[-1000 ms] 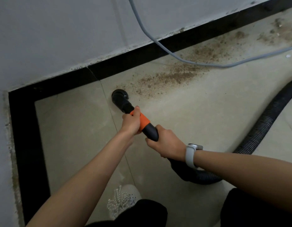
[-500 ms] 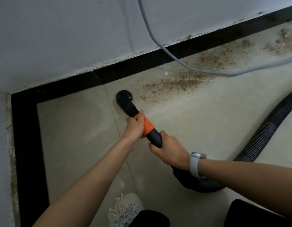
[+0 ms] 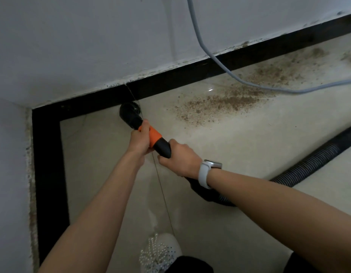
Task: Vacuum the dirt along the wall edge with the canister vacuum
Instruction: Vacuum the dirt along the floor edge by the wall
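Observation:
A black round brush nozzle [image 3: 130, 112] sits on the pale floor tile, right against the black skirting [image 3: 170, 80] below the white wall. My left hand [image 3: 139, 139] grips the orange collar [image 3: 155, 136] of the vacuum wand. My right hand [image 3: 178, 158], with a white watch on its wrist, grips the black wand just behind it. The ribbed black hose [image 3: 308, 166] runs off to the right. Brown dirt [image 3: 219, 104] lies scattered along the wall edge, to the right of the nozzle.
A grey cable [image 3: 216, 62] hangs down the wall and trails over the dirt to the right. The skirting turns a corner at the left [image 3: 48, 154]. My white beaded shoe [image 3: 160, 251] stands at the bottom.
The nozzle has moved away from the dirt patch and up against the skirting. Both hands kept their grip on the wand.

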Available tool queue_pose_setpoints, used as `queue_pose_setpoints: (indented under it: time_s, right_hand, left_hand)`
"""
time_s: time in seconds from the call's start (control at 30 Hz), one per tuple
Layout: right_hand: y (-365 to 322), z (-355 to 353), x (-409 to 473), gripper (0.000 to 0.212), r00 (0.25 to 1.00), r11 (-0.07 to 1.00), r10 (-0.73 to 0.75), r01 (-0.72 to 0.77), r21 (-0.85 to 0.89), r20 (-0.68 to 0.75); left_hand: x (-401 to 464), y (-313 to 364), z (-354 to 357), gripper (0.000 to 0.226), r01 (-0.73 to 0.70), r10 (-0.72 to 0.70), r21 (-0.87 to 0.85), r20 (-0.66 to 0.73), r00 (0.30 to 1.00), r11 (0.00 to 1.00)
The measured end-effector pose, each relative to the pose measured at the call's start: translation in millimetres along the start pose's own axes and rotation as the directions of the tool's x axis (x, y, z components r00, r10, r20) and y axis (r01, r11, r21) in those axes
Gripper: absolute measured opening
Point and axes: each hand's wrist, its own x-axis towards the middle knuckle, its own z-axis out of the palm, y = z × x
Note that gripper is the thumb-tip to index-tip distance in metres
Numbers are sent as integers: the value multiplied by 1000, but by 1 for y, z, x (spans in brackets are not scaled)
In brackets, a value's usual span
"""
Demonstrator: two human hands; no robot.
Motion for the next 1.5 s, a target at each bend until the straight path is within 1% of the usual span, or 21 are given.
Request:
queue_pose_setpoints:
  time_s: [0.13, 0.27, 0.4, 0.73, 0.87, 0.97, 1.07, 1.2, 1.3, 1.5]
  right_hand:
    - [-2, 0, 5, 24, 1000, 1000, 0, -1, -7, -8]
    - [11, -10, -6, 25, 997, 997, 20, -26, -73, -76]
    - [28, -17, -23, 25, 992, 995, 46, -55, -83, -113]
    - [78, -7, -95, 26, 966, 981, 195, -192, 36, -168]
    - [87, -6, -121, 26, 960, 972, 232, -222, 81, -156]
    - [88, 1, -131, 26, 971, 978, 208, -204, 51, -116]
    - [84, 13, -131, 26, 981, 983, 181, -178, 44, -73]
    - [81, 15, -130, 26, 971, 973, 212, -200, 110, -107]
    - [85, 9, -134, 26, 947, 953, 278, -251, 172, -159]
    - [100, -3, -144, 25, 895, 900, 388, -318, 299, -217]
  left_hand:
    - [4, 3, -2, 43, 11, -10, -23, 37, 999, 1000]
    - [-1, 0, 15, 49, 11, -9, -16, 79, 997, 1000]
    - [-11, -9, 35, 53, -4, 2, 16, 118, 993, 1000]
    - [-62, -51, 69, 51, -20, -15, 140, 243, 970, 990]
    - [-81, -65, 81, 47, -18, -24, 181, 231, 973, 983]
    - [-87, -78, 72, 44, 7, -42, 180, 190, 981, 984]
    - [-88, -87, 58, 40, -9, -19, 188, 145, 989, 982]
    - [-85, -83, 58, 43, -27, -6, 214, 152, 988, 976]
    - [-88, -75, 75, 43, -59, 12, 230, 200, 980, 971]
    - [-97, -70, 112, 34, -128, 28, 299, 319, 947, 946]
